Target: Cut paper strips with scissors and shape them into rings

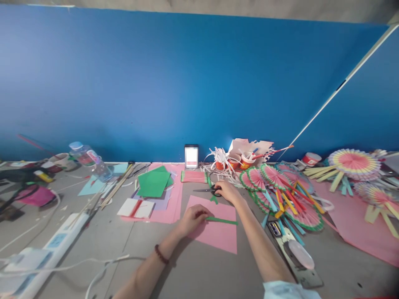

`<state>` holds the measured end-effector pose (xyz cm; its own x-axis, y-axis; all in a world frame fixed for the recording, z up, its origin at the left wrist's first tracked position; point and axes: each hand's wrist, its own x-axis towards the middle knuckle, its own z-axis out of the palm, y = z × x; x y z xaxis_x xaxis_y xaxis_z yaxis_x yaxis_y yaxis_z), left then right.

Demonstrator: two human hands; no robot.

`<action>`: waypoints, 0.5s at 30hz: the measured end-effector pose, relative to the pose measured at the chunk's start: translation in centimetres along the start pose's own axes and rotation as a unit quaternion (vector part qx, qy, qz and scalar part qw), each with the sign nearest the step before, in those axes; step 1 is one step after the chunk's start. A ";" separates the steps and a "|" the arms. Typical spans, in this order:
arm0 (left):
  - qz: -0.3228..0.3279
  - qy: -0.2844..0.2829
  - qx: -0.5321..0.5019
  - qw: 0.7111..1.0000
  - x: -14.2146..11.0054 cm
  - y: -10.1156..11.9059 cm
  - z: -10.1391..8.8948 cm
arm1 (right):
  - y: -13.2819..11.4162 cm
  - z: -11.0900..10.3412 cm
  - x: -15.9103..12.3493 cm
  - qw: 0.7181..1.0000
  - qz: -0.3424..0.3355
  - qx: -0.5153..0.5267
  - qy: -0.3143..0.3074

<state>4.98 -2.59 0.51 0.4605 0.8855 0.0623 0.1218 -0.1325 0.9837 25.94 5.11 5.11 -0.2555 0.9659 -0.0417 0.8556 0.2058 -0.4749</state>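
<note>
I see left hand (195, 216) pinching green strip (222, 220); right hand (227, 191) at scissors (214, 190), grip unclear. Red cup (245, 163) holds pens (254, 152); neighbouring cup (220, 165), white strips (219, 156).

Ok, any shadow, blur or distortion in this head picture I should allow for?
Head view: the power strip looks stretched and smeared toward the left edge; a soft shadow runs beside the left forearm; the upright screen shows a pixelated, mostly white patch; the green paper strip at the left hand reads fairly clearly.
</note>
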 end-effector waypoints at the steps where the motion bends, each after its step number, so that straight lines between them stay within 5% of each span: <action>1: 0.006 -0.007 0.015 1.000 0.0 -0.1 -0.1 | 0.1 0.0 0.0 1.000 -0.003 -0.001 0.003; 8: 0.067 0.046 0.139 0.987 0.1 -0.9 1.1 | 0.4 0.3 -0.2 1.000 -0.013 -0.009 0.017; 15: 0.073 0.055 0.146 0.985 0.0 -0.2 1.7 | 0.9 0.6 0.3 0.998 -0.019 -0.014 0.062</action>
<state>6.46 -3.38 -0.04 0.3956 0.8882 0.2339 0.3162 -0.3708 0.8732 26.37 5.46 4.11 -0.2315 0.9691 0.0850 0.8591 0.2446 -0.4495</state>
